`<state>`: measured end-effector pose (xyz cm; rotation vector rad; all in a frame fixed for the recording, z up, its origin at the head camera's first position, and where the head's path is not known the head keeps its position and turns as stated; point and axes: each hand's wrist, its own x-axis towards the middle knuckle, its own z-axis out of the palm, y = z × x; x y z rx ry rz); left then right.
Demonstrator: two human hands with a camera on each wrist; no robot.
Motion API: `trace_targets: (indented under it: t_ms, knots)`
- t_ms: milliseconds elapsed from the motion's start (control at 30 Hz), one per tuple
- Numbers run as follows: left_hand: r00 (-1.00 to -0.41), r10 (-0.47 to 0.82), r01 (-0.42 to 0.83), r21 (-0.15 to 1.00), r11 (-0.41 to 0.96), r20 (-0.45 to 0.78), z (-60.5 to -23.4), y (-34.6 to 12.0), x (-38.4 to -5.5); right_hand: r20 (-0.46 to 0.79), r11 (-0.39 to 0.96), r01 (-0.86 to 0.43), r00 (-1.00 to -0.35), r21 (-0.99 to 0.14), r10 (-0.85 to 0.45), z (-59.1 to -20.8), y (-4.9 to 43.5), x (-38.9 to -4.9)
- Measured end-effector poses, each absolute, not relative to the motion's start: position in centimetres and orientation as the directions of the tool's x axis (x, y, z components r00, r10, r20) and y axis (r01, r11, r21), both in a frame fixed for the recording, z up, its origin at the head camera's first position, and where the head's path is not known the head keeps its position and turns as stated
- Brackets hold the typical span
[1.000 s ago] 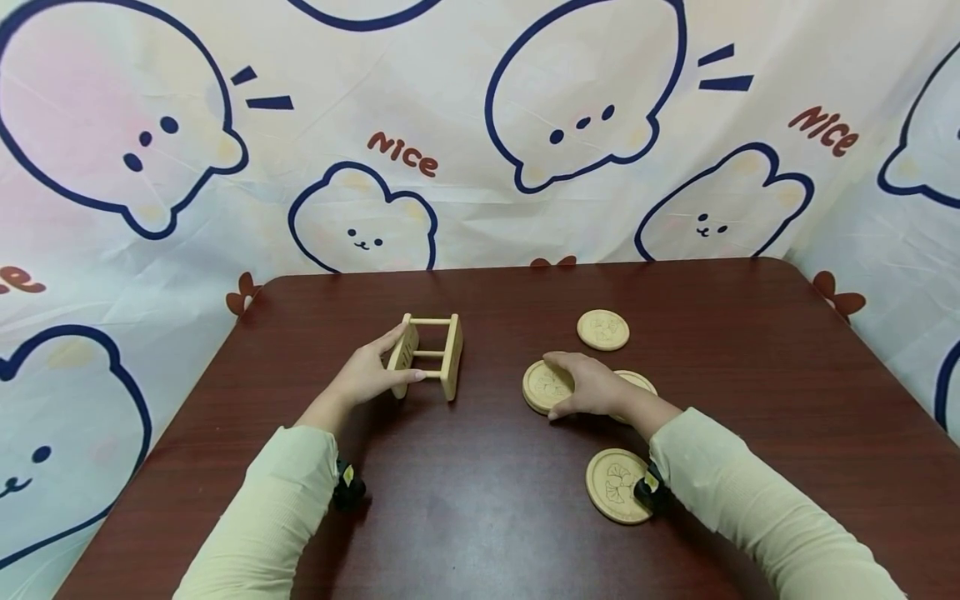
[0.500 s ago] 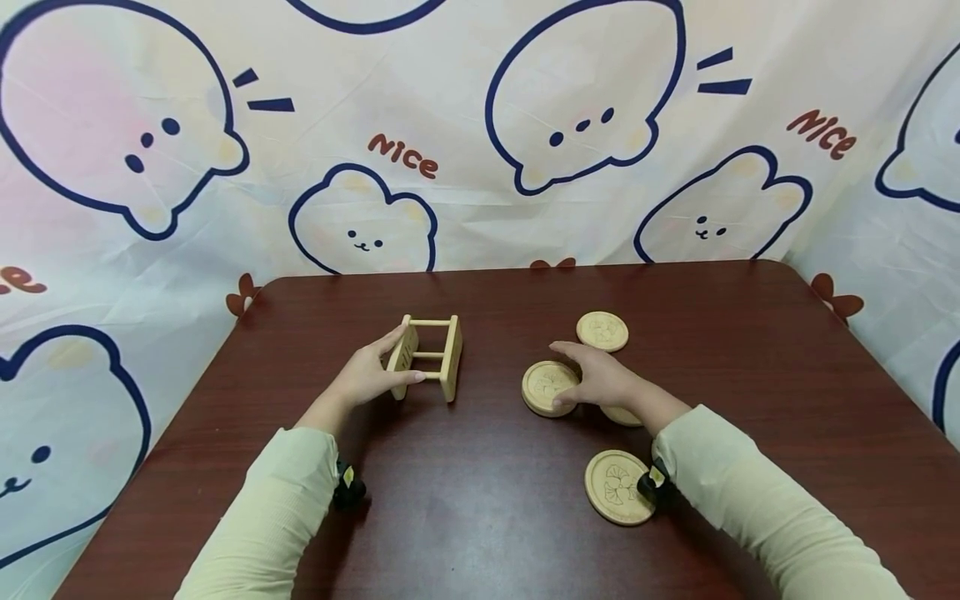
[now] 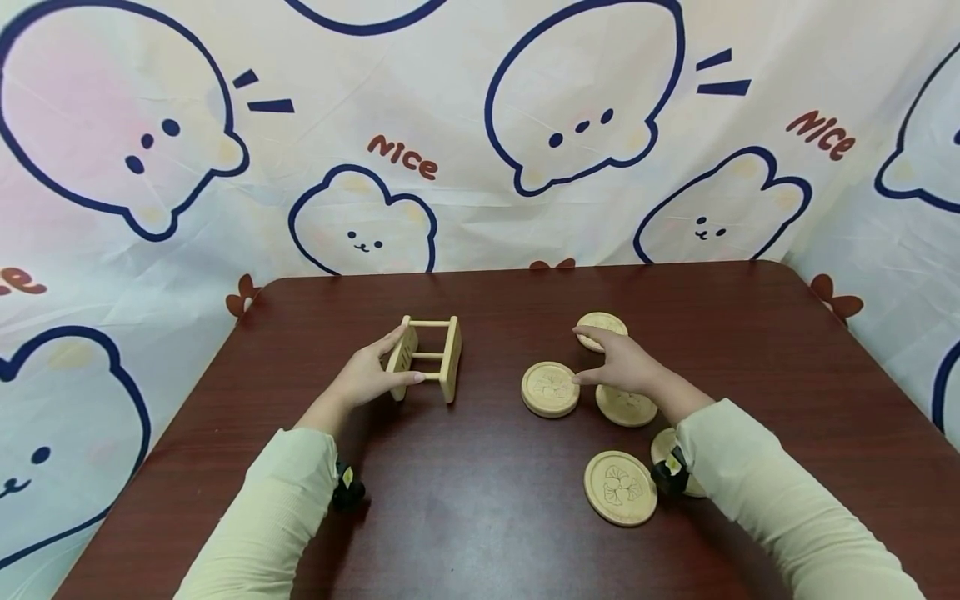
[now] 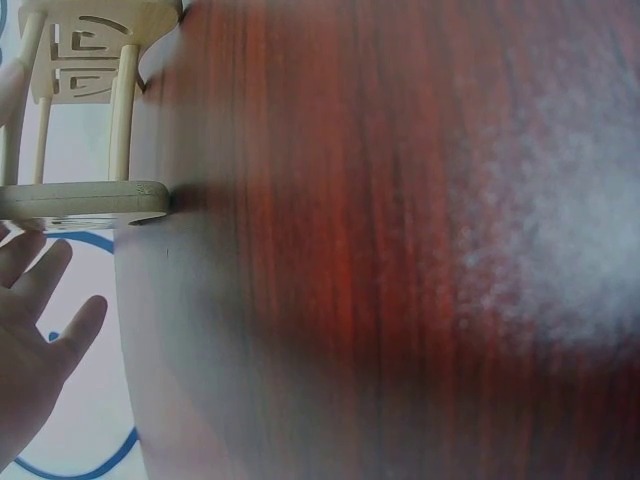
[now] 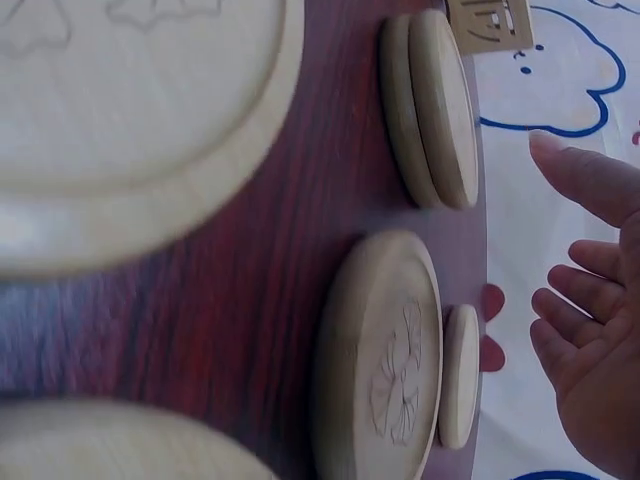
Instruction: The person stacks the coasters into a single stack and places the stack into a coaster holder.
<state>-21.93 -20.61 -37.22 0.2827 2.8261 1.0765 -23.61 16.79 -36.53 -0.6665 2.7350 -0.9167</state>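
My left hand point(image 3: 367, 375) grips the left side panel of a small pale wooden coaster holder point(image 3: 452, 358), its thumb by the front rod. Cut-out slots show in a panel of the holder point(image 4: 100, 45) in the left wrist view. Over on the right, my right hand point(image 3: 622, 360) hovers among round wooden coasters with nothing in it, thumb and fingers spread. Its thumb tip is at the edge of a stack of two coasters point(image 3: 550, 388). The fingers overlap the far coaster point(image 3: 604, 320). Partly under the hand lies a coaster point(image 3: 628, 407) with an engraved leaf design.
Nearer to me lies a coaster point(image 3: 620, 488) engraved with leaves; another coaster point(image 3: 663, 444) is partly hidden by the right wrist. All rest on a dark brown table point(image 3: 465, 525). A cartoon-printed cloth point(image 3: 480, 217) hangs behind the table's far edge.
My right hand has moved off the two-coaster stack, back and to the right, uncovering the stack and the coaster beside it. My left hand and the holder have stayed put.
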Motion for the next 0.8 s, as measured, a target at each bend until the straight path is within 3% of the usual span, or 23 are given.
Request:
trace_targets:
  t_ms: [800]
  knots:
    - [-0.977,0.201,0.095,0.692,0.716,-0.073,-37.1,-20.6,-21.8,-0.064,0.753,-0.227,-0.94,-0.618,-0.336,-36.9,20.3,-26.3]
